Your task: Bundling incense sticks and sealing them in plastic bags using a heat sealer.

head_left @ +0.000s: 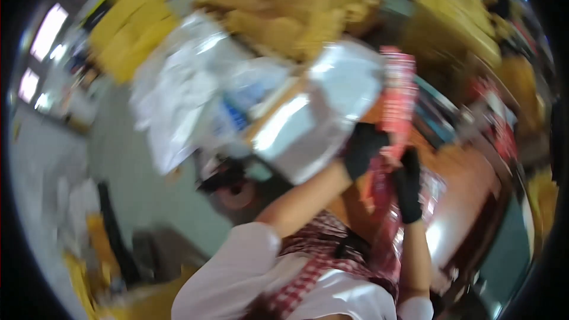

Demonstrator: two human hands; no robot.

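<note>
The red printed packet [396, 98] is a long, flat item held up in the right-of-centre part of the view, with its long axis running near vertical, tilted slightly, and its upper end rising well above both hands. Its lower end sits between the two gloved hands, so the packet lies above and slightly to the right of the left hand [363, 149] and above and slightly to the left of the right hand [408, 184]. The left hand wears a black glove and is closed around the lower left edge of the packet. The right hand, also in a black glove, is just below and beside it, touching the lower part of the same red material; motion blur prevents confirming whether its fingers are fully closed. The left hand is the higher of the two and the nearer to the packet's middle. More red printed film [382, 225] hangs below the hands toward the body. Directly to the left of the packet, touching or just beside the left hand, is a silver foil bag [314, 118] with bright reflections. Further left is a heap of white and clear plastic bags [189, 95]. Behind these, yellow-brown cardboard boxes [284, 12] are stacked. An orange-brown tabletop [468, 178] lies to the right of the hands. The whole frame is heavily blurred.
</note>
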